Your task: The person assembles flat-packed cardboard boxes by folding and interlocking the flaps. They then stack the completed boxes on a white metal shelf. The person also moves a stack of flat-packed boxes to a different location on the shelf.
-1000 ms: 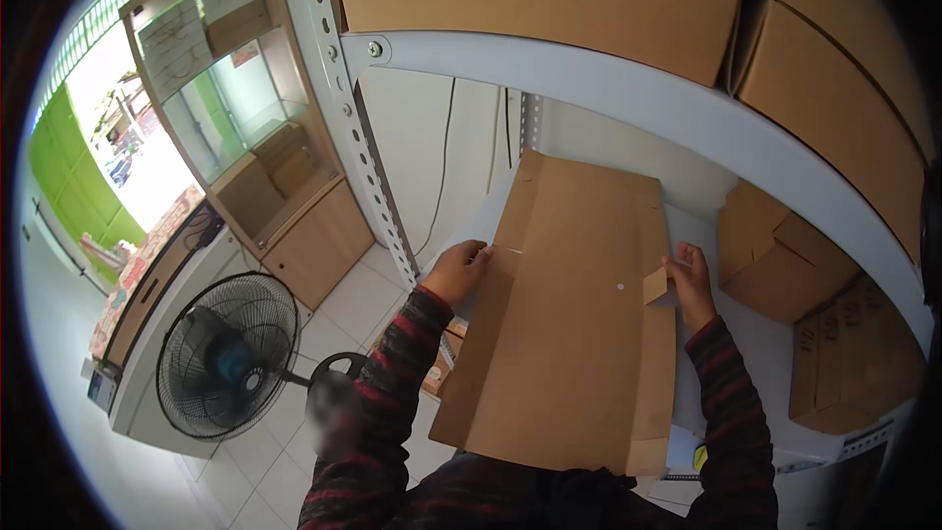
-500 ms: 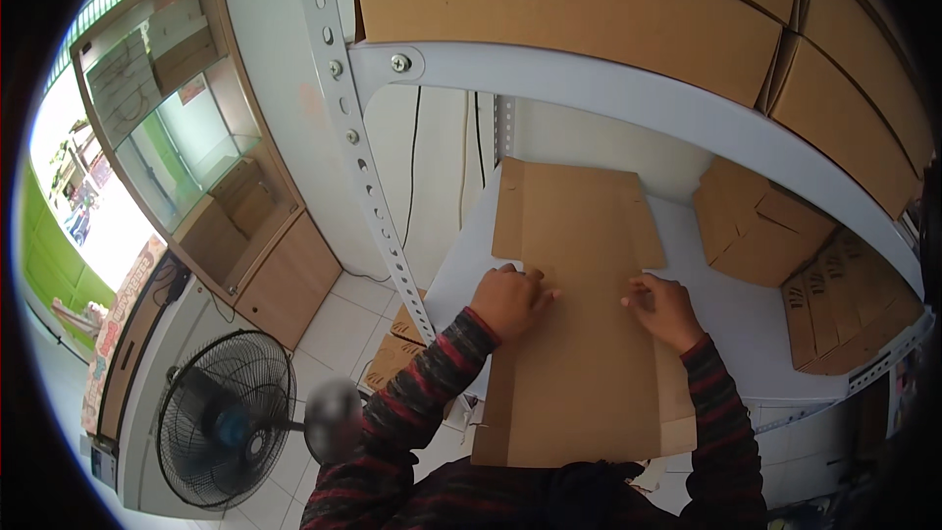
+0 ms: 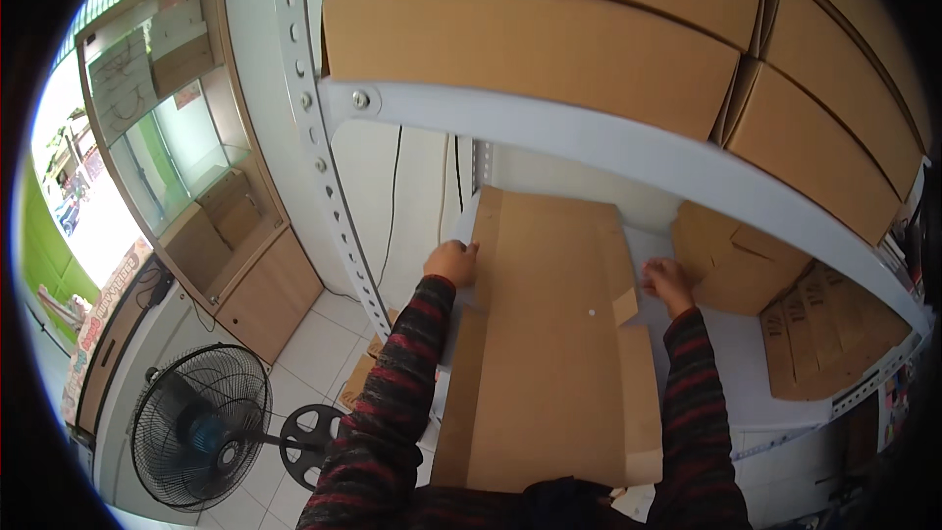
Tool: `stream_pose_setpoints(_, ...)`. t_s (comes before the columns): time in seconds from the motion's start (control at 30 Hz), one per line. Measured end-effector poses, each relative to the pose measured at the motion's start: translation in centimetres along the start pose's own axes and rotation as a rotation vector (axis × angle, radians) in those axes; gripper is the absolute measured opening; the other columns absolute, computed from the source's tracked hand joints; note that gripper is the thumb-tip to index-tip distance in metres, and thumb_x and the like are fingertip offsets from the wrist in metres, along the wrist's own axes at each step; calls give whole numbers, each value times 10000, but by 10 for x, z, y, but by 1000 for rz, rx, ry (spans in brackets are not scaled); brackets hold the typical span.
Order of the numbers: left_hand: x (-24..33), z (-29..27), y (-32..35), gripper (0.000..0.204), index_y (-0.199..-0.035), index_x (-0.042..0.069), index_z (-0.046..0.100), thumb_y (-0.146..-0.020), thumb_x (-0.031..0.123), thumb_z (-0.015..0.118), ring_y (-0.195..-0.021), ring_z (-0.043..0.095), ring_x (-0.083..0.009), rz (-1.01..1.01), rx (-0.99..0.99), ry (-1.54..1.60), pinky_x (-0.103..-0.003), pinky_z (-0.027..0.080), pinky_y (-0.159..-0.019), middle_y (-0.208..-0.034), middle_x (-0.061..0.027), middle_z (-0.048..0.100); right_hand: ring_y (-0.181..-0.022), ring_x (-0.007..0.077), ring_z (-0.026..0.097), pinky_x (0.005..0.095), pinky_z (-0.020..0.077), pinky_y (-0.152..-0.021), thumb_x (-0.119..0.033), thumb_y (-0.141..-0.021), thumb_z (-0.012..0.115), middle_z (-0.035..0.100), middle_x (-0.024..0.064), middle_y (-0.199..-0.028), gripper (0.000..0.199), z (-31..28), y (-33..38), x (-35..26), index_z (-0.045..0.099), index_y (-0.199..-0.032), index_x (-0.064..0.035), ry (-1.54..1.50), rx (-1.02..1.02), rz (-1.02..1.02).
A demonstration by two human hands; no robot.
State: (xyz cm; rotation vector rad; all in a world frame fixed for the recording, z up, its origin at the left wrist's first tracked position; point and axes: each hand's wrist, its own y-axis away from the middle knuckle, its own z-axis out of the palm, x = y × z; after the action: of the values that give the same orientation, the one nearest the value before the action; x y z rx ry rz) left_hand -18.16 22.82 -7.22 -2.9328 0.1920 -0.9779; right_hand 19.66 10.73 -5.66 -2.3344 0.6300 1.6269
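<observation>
The long flattened brown cardboard box (image 3: 549,334) lies on the white metal shelf (image 3: 731,373), its long axis running six to twelve o'clock, the left hand (image 3: 451,262) gripping its nine-o'clock edge and the right hand (image 3: 669,283) its three-o'clock edge, equally near.

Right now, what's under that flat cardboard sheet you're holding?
The sheet lies on the white shelf, left hand and right hand at its edges. Its near end overhangs the tiled floor. Anything beneath its middle is covered.
</observation>
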Motion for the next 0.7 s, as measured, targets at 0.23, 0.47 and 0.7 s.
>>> stream_pose_setpoints(0.23, 27, 2, 10, 595, -1185, -18, 591, -962, 495, 390, -1183, 524, -338, 353, -168, 633, -343, 380, -1006, -1198, -202, 605, -1052, 210, 591, 294, 448, -903, -353, -912, 591, 617, 141, -1131, 559, 17, -8, 18, 490, -1273, 62, -151, -128, -311)
stream_pose_setpoints(0.47, 40, 9, 16, 763, -1357, 14, 458, -945, 624, 259, -1388, 278, -310, 273, -500, 195, -346, 174, -1141, -1456, -166, 378, -1327, 311, 388, 370, 308, -1075, -625, -903, 438, 422, 226, -1404, 834, 38, 49, -35, 334, -1406, 31, 88, -347, -365)
stream_pose_setpoints(0.7, 72, 0, 18, 821, -1322, 26, 497, -843, 691, 436, -1352, 329, -330, 293, -544, -113, -339, 269, -1098, -1416, -198, 411, -1333, 293, 374, 372, 334, -1060, -587, -878, 530, 414, 211, -1409, 803, 38, 30, -25, 393, -1363, 39, 287, -513, -240)
